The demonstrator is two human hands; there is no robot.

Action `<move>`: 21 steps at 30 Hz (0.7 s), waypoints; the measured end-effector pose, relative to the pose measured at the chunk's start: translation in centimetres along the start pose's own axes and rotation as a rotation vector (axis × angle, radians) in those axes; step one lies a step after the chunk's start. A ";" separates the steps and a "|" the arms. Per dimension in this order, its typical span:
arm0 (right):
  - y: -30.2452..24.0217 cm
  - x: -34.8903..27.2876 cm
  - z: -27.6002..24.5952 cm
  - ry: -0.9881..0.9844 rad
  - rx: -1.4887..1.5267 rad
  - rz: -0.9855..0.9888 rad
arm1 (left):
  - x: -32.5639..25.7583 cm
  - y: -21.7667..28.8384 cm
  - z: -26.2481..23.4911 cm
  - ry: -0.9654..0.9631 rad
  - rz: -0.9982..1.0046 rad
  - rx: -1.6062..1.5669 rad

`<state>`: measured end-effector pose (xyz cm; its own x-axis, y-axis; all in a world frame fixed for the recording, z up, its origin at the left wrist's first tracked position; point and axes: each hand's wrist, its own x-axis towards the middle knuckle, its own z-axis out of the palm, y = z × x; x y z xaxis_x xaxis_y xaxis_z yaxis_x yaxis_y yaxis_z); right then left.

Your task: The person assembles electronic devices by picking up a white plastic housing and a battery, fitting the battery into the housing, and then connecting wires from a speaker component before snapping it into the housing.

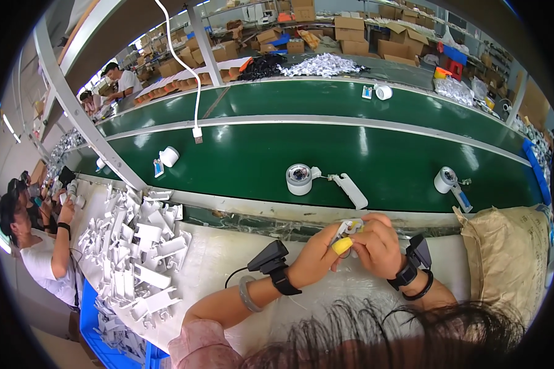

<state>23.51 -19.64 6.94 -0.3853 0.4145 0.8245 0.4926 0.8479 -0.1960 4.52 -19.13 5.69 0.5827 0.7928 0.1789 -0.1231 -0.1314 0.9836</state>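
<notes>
Both hands meet above the front edge of the work table, in front of the belt. My left hand point(314, 253) is closed on a small white plastic part point(349, 226), and a yellow finger cover point(341, 246) shows at its fingertip. From the other side my right hand point(378, 249) pinches the same part, fingers bent around it. Much of the part is hidden by the fingers, so its full shape cannot be made out. Nearest beyond the hands, a round white lamp-like unit point(299, 179) lies on the green belt with a white arm piece point(351, 190) attached.
A heap of white plastic parts point(144, 240) covers the table's left, above a blue bin point(89, 313). A brown paper sack point(505, 258) stands at the right. The green conveyor belt point(240, 154) carries more units. A white cable point(197, 104) hangs over it. Co-workers point(46, 246) sit left.
</notes>
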 end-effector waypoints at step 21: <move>0.3 -0.7 0.2 -0.064 -0.088 -0.039 | -0.2 -0.5 0.1 0.083 0.080 0.186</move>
<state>23.76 -19.63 6.15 -0.4527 0.4047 0.7945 0.5420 0.8324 -0.1152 4.50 -19.27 5.19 0.5078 0.8206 0.2621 -0.0114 -0.2978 0.9546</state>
